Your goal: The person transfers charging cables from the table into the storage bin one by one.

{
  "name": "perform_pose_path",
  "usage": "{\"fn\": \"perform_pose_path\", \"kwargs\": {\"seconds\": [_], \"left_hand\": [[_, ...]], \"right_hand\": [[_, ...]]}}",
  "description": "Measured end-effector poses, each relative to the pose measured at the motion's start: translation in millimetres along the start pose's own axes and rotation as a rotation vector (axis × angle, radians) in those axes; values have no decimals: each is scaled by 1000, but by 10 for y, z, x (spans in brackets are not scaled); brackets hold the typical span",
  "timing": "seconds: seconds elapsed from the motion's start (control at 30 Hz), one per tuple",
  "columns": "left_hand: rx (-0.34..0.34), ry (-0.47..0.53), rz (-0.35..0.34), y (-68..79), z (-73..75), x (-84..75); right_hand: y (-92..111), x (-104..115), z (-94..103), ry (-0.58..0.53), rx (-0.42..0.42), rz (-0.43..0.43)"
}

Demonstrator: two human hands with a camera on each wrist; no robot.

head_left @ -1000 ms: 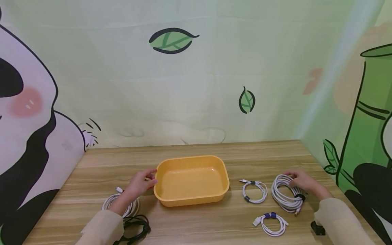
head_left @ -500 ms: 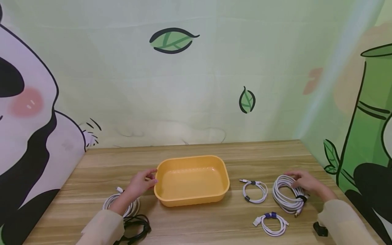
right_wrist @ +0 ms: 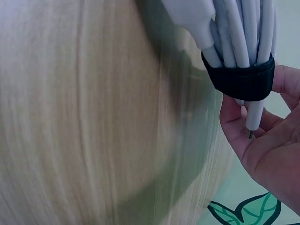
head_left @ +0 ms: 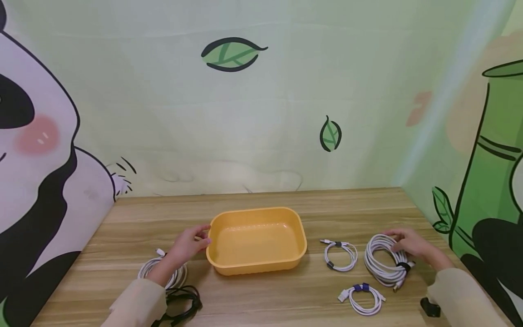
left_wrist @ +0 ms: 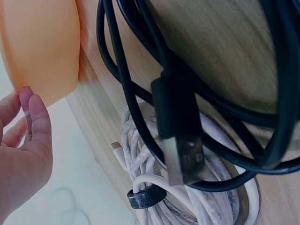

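Note:
In the head view my left hand point(head_left: 189, 245) holds the left rim of a yellow plastic tray point(head_left: 257, 268), thumb and bent fingers meeting its edge. Nothing lies in that tray. My right hand point(head_left: 410, 243) grips the far right side of a thick white cable coil point(head_left: 382, 272), bound by a black strap point(head_left: 403, 266). Close up in the right wrist view, the fingers curl behind the white cable point(right_wrist: 239, 37), and a slim plug points toward the palm. Left of this coil lie a smaller white cable point(head_left: 352, 259) with black ties and another white cable point(head_left: 367, 313) with blue ties.
Below my left forearm sit a white cable coil point(head_left: 180, 277) and a black USB cable point(head_left: 194, 304), both partly hidden by the arm. The wooden table point(head_left: 265, 200) ends at a printed backdrop point(head_left: 163, 113). A small black block point(head_left: 430, 307) shows at my right cuff.
My right hand and forearm have shifted slightly right, and the thick white coil has shifted a little with them. The left hand keeps its place on the tray.

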State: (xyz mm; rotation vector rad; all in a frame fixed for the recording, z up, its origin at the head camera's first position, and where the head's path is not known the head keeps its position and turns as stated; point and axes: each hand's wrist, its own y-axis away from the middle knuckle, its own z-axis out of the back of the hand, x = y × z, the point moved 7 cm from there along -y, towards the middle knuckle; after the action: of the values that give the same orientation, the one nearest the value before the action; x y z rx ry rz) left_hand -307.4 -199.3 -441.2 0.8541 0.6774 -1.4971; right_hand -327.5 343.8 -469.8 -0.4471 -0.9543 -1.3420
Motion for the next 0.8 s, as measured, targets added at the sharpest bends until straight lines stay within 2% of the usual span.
{"fn": "perform_pose_path", "kwargs": {"seconds": [0.37,0.8], "left_hand": [[-6,-16,9,-5,2,-4],[1,-20,5,-7,-1,4]], "right_hand": [[39,16,22,50,-11,-48],[62,52,31,31,-3,-54]]}}
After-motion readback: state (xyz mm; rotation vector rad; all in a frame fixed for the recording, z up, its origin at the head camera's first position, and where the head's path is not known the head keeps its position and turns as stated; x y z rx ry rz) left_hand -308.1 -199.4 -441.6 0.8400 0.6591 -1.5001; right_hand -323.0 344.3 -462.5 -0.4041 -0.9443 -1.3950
